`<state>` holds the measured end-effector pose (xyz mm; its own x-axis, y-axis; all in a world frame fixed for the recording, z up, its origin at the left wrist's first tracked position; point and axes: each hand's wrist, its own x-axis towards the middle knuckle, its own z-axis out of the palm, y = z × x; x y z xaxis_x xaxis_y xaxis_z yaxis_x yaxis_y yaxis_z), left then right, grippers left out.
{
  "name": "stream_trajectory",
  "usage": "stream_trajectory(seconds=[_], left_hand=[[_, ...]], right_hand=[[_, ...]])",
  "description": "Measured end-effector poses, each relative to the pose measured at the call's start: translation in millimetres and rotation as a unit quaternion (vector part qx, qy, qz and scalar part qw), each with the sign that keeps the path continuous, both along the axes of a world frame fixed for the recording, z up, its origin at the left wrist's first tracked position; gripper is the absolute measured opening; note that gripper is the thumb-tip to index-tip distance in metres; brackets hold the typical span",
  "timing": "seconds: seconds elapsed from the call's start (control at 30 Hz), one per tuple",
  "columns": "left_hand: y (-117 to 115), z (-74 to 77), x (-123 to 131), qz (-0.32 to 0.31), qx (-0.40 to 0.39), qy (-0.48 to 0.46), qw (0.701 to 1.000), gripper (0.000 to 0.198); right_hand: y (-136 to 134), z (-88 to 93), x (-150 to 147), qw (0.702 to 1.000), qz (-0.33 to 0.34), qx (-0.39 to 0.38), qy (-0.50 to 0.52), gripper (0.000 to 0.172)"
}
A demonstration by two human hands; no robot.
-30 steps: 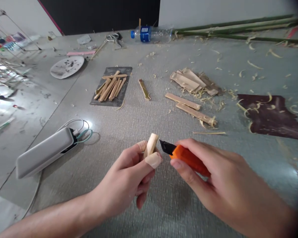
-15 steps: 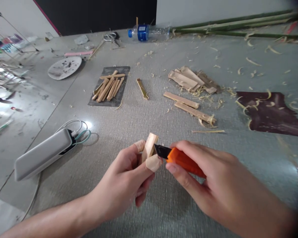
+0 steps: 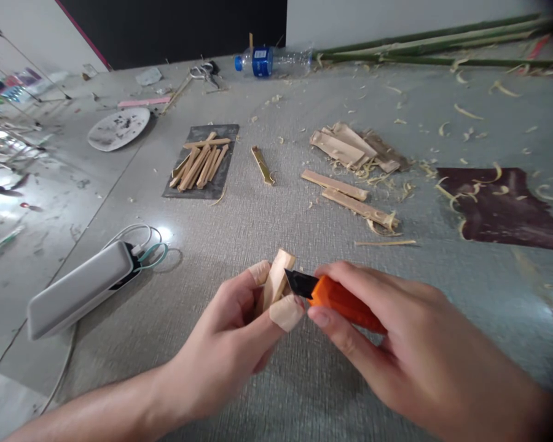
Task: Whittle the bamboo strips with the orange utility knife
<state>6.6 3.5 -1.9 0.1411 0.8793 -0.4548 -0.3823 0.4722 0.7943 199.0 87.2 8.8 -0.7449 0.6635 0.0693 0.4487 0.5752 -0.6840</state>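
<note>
My left hand [image 3: 239,331], with tape round its thumb and a fingertip, grips a short pale wood strip [image 3: 278,276] that points up and away from me. In my right hand [image 3: 387,331] is an orange utility knife [image 3: 343,302]. Its black blade [image 3: 300,283] lies against the strip's right edge, just above my left thumb. Two wood strips [image 3: 359,207] with curled shavings lie beyond my right hand. A pile of thin sticks [image 3: 203,164] rests on a dark sheet [image 3: 228,166] at the left, and flat wood pieces [image 3: 345,147] are heaped at centre right.
A grey power bank [image 3: 80,288] with cables lies at the left, below a white plate [image 3: 118,129]. At the back are scissors [image 3: 205,72], a plastic bottle [image 3: 262,61] and green bamboo poles [image 3: 424,48]. A dark red sheet [image 3: 507,212] lies at the right.
Both hands keep their holds. The fingers of my left hand below the strip have curled out of sight and its thumb has shifted slightly. The view has moved a little.
</note>
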Motion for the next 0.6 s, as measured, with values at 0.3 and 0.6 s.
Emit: stream_trajectory(seconds=[0.3,0.6], left_hand=[[0.4,1.9,0.9,0.002,0.023,0.021,1.0,0.03],[-0.7,2.3,-0.6,-0.003,0.012,0.025,1.0,0.032]], right_hand=[[1.0,1.6,-0.1,1.0,0.008,-0.006,0.015,0.022],[-0.3,1.7,1.4,1.0,0.008,0.007,0.019,0.021]])
